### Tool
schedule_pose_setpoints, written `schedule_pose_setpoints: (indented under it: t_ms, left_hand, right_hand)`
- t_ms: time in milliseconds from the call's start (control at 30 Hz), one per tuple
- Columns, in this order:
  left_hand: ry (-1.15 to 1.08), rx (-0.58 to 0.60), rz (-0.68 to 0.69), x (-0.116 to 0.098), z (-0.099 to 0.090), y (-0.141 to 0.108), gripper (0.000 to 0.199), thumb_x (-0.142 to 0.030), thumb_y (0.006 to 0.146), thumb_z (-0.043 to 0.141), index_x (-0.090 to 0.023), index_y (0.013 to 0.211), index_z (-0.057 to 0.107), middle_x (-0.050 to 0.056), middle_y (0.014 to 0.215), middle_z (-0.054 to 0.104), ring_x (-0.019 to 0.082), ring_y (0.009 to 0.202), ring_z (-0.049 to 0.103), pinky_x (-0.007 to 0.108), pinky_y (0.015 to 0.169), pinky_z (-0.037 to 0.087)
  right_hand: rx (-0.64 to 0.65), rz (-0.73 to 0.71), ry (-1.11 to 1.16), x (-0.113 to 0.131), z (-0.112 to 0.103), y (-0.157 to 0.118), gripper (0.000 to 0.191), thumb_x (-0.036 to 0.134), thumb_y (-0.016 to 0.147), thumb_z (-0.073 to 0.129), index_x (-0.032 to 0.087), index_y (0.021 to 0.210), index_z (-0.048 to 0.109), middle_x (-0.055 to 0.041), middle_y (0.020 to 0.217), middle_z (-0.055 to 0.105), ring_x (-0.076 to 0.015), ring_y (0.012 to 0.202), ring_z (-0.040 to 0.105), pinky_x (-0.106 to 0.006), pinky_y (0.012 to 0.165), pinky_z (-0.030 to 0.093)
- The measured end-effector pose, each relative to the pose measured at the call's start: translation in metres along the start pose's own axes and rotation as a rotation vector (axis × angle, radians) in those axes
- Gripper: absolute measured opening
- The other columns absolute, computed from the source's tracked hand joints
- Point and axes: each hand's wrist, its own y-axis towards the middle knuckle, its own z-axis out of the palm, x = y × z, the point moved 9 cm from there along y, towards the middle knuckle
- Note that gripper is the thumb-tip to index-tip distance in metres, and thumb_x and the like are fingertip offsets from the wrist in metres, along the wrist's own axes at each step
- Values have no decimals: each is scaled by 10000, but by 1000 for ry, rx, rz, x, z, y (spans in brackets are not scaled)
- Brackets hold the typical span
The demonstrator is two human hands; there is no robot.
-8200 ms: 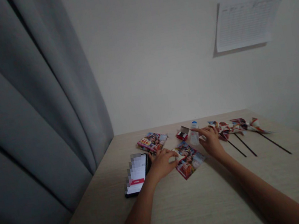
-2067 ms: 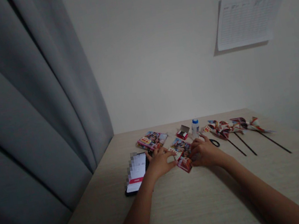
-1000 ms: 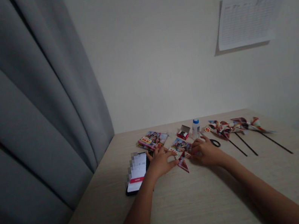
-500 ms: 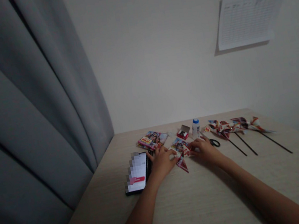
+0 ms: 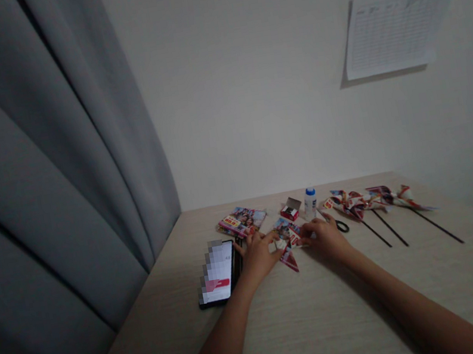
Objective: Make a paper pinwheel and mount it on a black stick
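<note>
A colourful printed paper piece [image 5: 289, 259] with pointed flaps lies on the pale wooden table, between my two hands. My left hand [image 5: 259, 256] is closed on its left side, thumb and fingertips at the edge of the paper. On the other side my right hand [image 5: 322, 236] pinches the paper's right part. Just behind the paper sits a small open red box [image 5: 290, 210], and a clear glue bottle with a blue cap [image 5: 310, 203] stands upright beside it. Black-handled scissors [image 5: 342, 226] are partly hidden by my right hand.
A phone [image 5: 217, 274] lies left of my left forearm, below a stack of printed papers [image 5: 241, 221]. Paper pinwheels [image 5: 356, 204] on dark sticks lie at the right. A grey curtain [image 5: 76, 137] hangs along the left.
Both hands have shifted only slightly around the paper. My right hand now covers a little more of the scissors.
</note>
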Motion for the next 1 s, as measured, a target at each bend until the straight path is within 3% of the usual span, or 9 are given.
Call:
schedule_pose_setpoints:
  t_ms: [233,433,633,1000]
  left_hand:
    - [1,17,-13,0,0,0,346,-463,840,693,-375,1174,678,59,1311,590,346,1401,363,718,1158,68]
    - [4,7,-12,0,0,0,315,-467,843,688,-356,1137,681,52,1307,598,350,1395,372,750,1140,65]
    - [23,10,-23,1,0,0,293,-485,846,684,-343,1103,696,55,1330,589,347,1401,364,740,1145,73]
    - [4,-9,-19,-1,-2,-1,264,-485,849,687,-332,1064,711,53,1287,620,354,1398,378,761,1139,47]
  right_hand:
    - [48,-30,-18,6,5,0,219,353,913,576,322,1008,770,-51,985,776,-265,1051,636,-631,1115,153]
    - [76,22,-7,7,5,-1,239,319,914,576,298,1080,748,-66,1038,764,-270,1109,627,-608,1134,163]
    - [81,4,13,12,1,-3,189,280,895,587,286,953,766,-45,1019,770,-268,1112,627,-609,1144,145]
    - [118,-80,41,15,6,-3,188,299,883,621,317,966,789,-45,1068,768,-280,1146,619,-639,1168,90]
